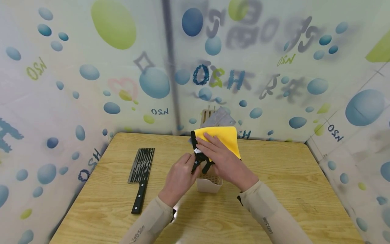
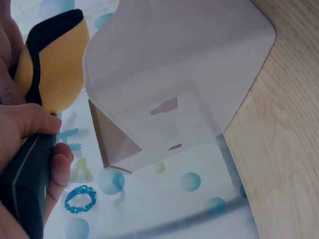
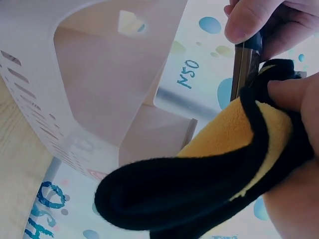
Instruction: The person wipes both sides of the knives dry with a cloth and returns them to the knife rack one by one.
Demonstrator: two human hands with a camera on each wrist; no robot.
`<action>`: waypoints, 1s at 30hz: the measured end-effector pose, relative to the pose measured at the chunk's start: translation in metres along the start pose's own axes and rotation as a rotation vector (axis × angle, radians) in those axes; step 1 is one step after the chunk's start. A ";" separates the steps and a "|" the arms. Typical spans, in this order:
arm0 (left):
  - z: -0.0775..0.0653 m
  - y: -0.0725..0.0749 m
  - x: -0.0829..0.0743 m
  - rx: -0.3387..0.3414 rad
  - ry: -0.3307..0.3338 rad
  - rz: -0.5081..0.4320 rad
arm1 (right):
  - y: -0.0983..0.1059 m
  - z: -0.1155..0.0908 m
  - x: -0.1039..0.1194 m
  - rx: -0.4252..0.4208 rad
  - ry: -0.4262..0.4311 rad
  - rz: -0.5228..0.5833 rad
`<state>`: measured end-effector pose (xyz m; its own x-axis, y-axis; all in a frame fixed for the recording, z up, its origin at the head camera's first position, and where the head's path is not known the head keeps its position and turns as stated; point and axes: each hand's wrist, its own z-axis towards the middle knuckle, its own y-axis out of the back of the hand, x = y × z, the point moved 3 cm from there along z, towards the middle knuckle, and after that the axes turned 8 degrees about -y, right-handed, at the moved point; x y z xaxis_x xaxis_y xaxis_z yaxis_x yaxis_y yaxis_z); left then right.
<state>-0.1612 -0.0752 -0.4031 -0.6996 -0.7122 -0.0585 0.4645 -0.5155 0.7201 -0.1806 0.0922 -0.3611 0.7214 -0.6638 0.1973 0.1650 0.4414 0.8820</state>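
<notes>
My left hand (image 1: 181,174) grips the black handle (image 2: 27,184) of a knife. My right hand (image 1: 226,159) holds a yellow cloth (image 1: 225,137) with black edging, its fingers spread flat over the top. The cloth is folded around the knife's blade (image 3: 243,67); a short metal stretch shows beside the handle in the right wrist view, and the rest is covered. Beneath both hands, a pale plastic holder (image 1: 208,186) with slotted sides stands on the table. To the left lies a cleaver (image 1: 142,166) with a black riveted handle and streaked blade.
A wooden table (image 1: 274,189) spans the front, backed and flanked by walls (image 1: 268,67) printed with coloured bubbles. Behind the yellow cloth, a grey piece (image 1: 220,117) overlaps a brown slotted panel (image 1: 207,114).
</notes>
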 end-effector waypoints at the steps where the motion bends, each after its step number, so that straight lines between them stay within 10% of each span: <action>1: 0.000 0.000 0.000 0.005 0.000 0.000 | 0.000 0.000 0.000 0.002 0.008 0.000; 30: -0.001 0.001 -0.007 0.004 -0.057 0.047 | 0.002 0.011 -0.006 -0.072 -0.161 -0.130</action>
<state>-0.1558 -0.0714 -0.4025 -0.7067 -0.7073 0.0148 0.4955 -0.4799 0.7240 -0.1916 0.0903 -0.3561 0.5748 -0.8035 0.1550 0.3011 0.3838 0.8729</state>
